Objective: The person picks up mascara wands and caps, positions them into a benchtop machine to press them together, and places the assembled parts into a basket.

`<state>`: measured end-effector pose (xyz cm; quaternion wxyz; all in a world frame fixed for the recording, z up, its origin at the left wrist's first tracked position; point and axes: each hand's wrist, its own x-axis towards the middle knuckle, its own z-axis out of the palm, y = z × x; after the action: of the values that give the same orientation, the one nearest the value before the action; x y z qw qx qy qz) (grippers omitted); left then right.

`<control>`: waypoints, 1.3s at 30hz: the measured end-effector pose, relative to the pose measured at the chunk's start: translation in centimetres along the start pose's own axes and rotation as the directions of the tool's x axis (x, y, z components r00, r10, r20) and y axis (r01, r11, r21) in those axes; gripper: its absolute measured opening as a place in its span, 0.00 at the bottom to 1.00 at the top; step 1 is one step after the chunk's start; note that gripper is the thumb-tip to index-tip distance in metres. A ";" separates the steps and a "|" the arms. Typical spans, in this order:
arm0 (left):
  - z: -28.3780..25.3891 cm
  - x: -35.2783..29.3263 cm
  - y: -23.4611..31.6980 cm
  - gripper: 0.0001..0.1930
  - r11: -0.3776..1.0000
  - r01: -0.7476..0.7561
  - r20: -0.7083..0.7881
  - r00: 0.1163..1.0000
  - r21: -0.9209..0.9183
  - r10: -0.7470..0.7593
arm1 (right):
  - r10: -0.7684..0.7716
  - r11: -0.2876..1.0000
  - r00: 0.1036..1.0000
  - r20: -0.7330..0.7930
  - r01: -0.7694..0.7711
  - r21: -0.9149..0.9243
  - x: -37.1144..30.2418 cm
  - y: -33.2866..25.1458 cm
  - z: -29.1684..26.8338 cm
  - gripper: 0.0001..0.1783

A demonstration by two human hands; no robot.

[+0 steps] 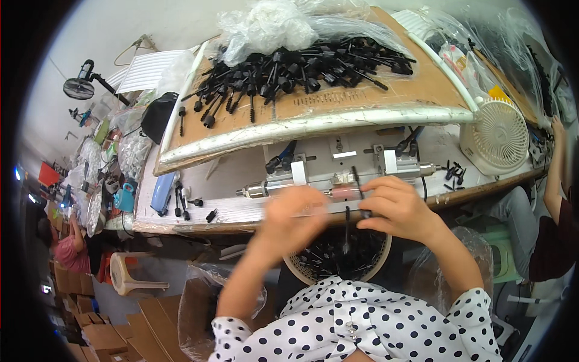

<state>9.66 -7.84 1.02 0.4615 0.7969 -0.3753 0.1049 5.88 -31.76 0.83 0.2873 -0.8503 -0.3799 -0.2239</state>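
Note:
My right hand is closed on a thin black wand with a thicker end, held upright in front of a bench fixture. That fixture has two metal cylinders facing each other and a small pink block between them. Motion smears my left hand, which is just left of the pink block; its fingers and anything in them are unclear. Below the bench edge, another black wand hangs or drops above a round basket of similar black pieces at my lap.
A raised cardboard tray with white padded edges carries a heap of black wands under clear plastic. A white fan stands right. Loose black pieces and a blue object lie left. Other people sit at both sides.

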 end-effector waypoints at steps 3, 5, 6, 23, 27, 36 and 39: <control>-5.3 6.5 -4.5 0.08 0.900 -0.104 -0.209 0.955 0.424 0.210 | -0.042 0.990 0.997 0.065 0.050 -0.129 0.3 1.2 2.7 0.16; -8.1 10.9 -7.6 0.09 0.683 -0.242 -0.063 0.919 0.689 0.390 | -0.077 0.975 0.996 0.051 0.086 -0.205 0.6 1.6 4.0 0.14; -9.0 12.2 -8.9 0.09 0.652 -0.241 0.010 0.941 0.719 0.337 | -0.090 0.969 0.994 0.057 0.101 -0.226 0.7 1.8 4.3 0.14; -1.7 2.1 -1.9 0.13 0.965 -0.016 -0.347 0.931 0.263 0.110 | -0.176 0.979 0.965 0.196 0.192 -0.066 2.6 -0.2 0.1 0.18; 5.6 -1.5 -0.2 0.10 0.993 0.012 -0.382 0.924 0.118 0.034 | 0.084 0.959 0.995 -0.062 -0.097 -0.268 7.5 4.7 -4.0 0.09; 10.9 -1.5 -0.4 0.18 0.961 0.096 -0.210 0.977 0.261 -0.040 | 0.333 0.636 0.943 0.000 -0.225 -0.738 11.9 11.9 -5.1 0.04; 10.8 -1.2 -0.3 0.18 0.953 0.094 -0.177 0.983 0.289 -0.044 | 0.351 0.683 0.936 -0.007 -0.261 -0.683 10.5 11.6 -7.1 0.05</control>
<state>7.05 -15.97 -5.74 0.3706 0.8579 -0.2868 0.2106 20.11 -37.32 8.67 -0.0307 -0.9594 -0.1424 -0.2413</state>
